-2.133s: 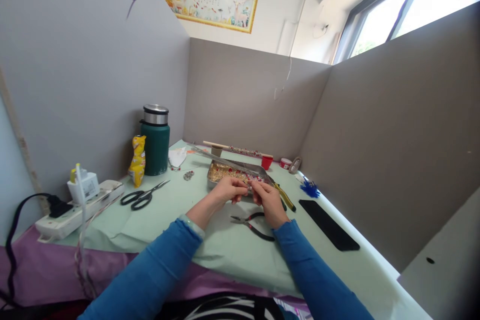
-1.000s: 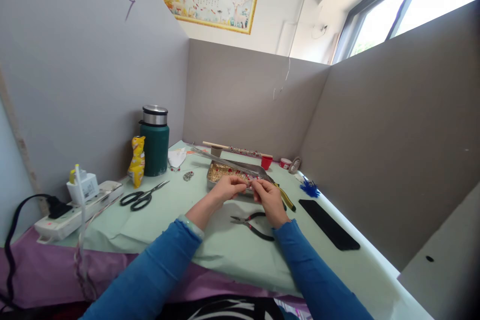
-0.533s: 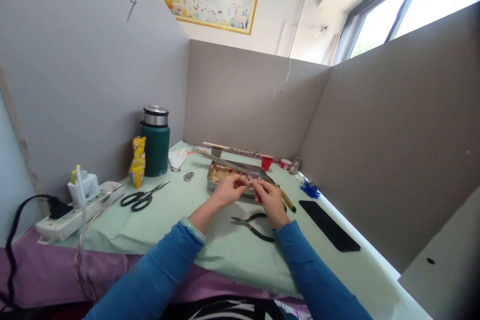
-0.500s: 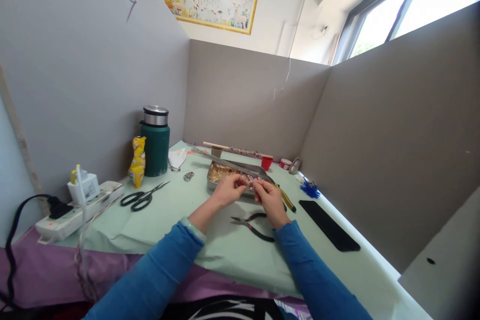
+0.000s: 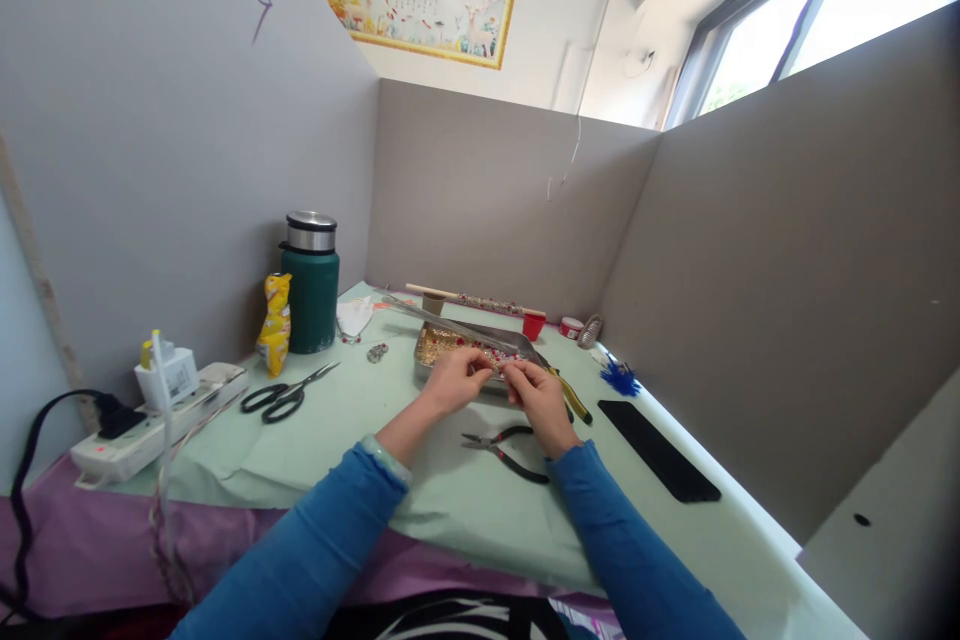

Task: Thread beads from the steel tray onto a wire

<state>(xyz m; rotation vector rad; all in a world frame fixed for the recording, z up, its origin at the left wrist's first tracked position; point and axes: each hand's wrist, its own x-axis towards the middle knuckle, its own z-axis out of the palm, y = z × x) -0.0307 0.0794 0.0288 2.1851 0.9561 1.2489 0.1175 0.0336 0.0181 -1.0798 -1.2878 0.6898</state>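
The beads (image 5: 437, 345) are gold and red, the sleeves (image 5: 322, 520) plain blue, the cloth (image 5: 442, 490) pale green.

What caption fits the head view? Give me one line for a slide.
Left hand and right hand close together at the tray, with black pliers and scissors lying on the table.

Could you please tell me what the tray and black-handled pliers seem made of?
The tray is probably metal: grey, with a faint sheen. The pliers seem metal at their grey tips; the matte black handles look like plastic or rubber.
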